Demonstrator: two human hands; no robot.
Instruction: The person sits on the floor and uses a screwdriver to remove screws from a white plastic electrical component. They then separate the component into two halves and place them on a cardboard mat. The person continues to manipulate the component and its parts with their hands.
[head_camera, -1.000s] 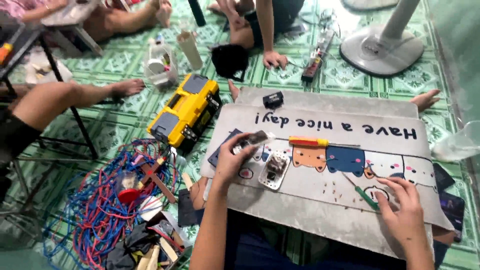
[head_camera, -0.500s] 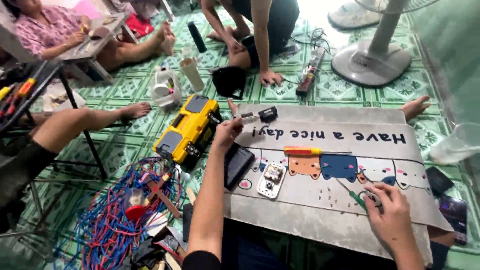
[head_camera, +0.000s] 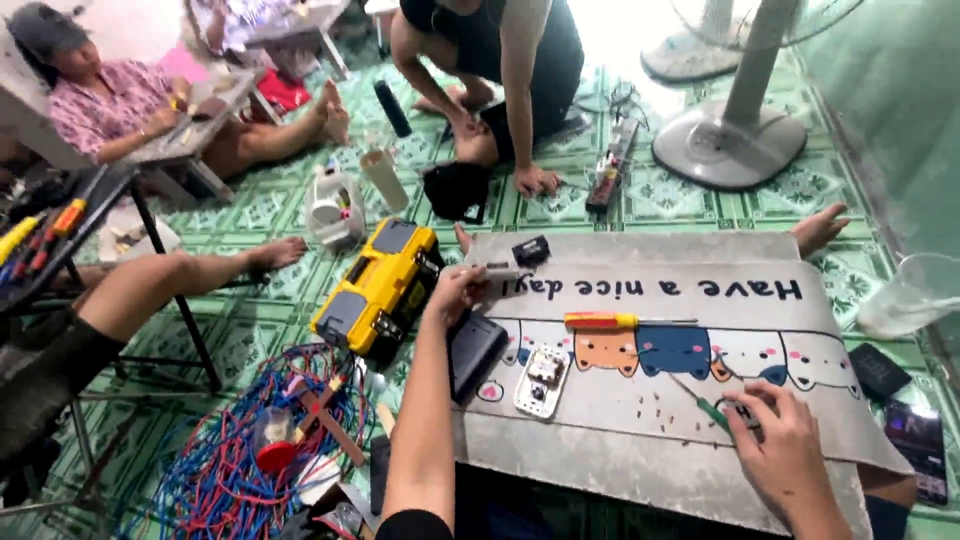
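Left hand (head_camera: 455, 292) pinches a small grey part (head_camera: 497, 271) — likely to slip; right hand (head_camera: 785, 440), seemingly gripping the green screwdriver (head_camera: 700, 400), could scatter tiny screws (head_camera: 665, 411).

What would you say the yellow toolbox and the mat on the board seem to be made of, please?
The yellow toolbox looks like moulded plastic, smooth and slightly glossy, with a grey lid panel. The mat seems to be soft printed fabric or foam, matte with cartoon figures; which one is unclear.

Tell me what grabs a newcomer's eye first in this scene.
The grey mat with cartoon animals fills the foreground; the left hand holds a small grey part at its far-left edge, and the right hand grips a green screwdriver near its front. Left of the mat sit a yellow toolbox and tangled wires.
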